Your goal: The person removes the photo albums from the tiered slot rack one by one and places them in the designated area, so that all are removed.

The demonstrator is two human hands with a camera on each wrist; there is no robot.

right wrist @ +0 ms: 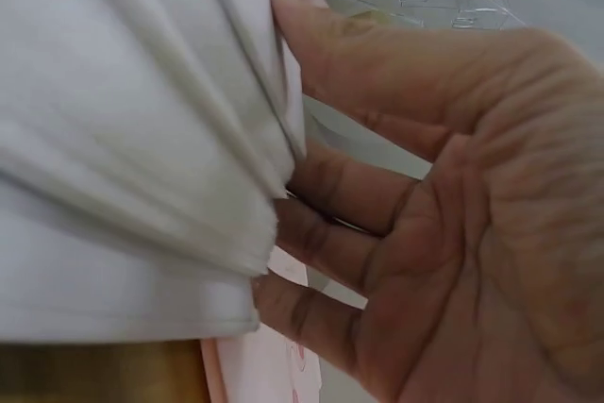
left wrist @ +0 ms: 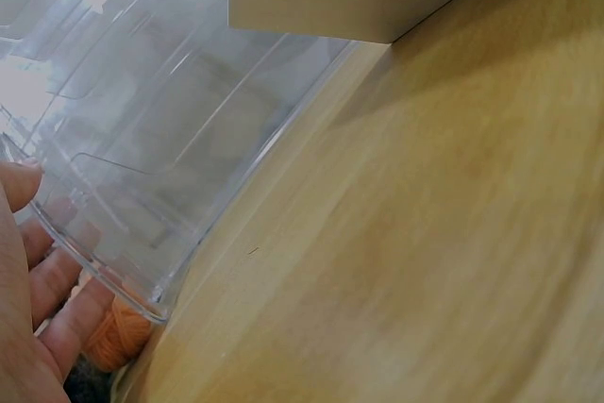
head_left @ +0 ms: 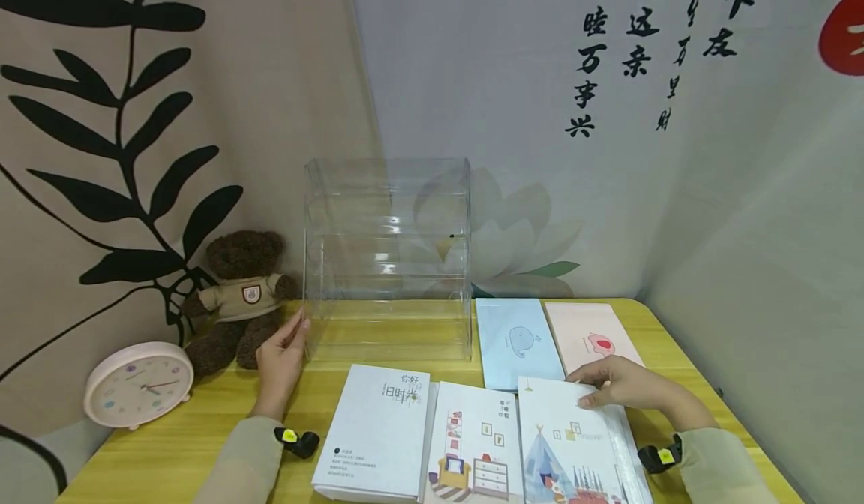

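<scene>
A clear plastic rack (head_left: 388, 331) with several tiers stands at the back of the table. My left hand (head_left: 282, 354) holds its left side edge, thumb on one face and fingers (left wrist: 80, 313) behind the clear wall. At the front right, my right hand (head_left: 624, 384) grips the upper right corner of a white notebook with a tent picture (head_left: 563, 444). In the right wrist view, the thumb lies on the top cover and the fingers reach round the far edge of several stacked white notebooks (right wrist: 123, 167). How many it grips I cannot tell.
Left of the tent notebook lie a white notebook with a furniture picture (head_left: 475, 444) and a thick white book (head_left: 378, 429). Behind are a blue notebook (head_left: 516, 339) and a pink notebook (head_left: 587, 328). A teddy bear (head_left: 246, 301) and a round clock (head_left: 138, 384) stand left.
</scene>
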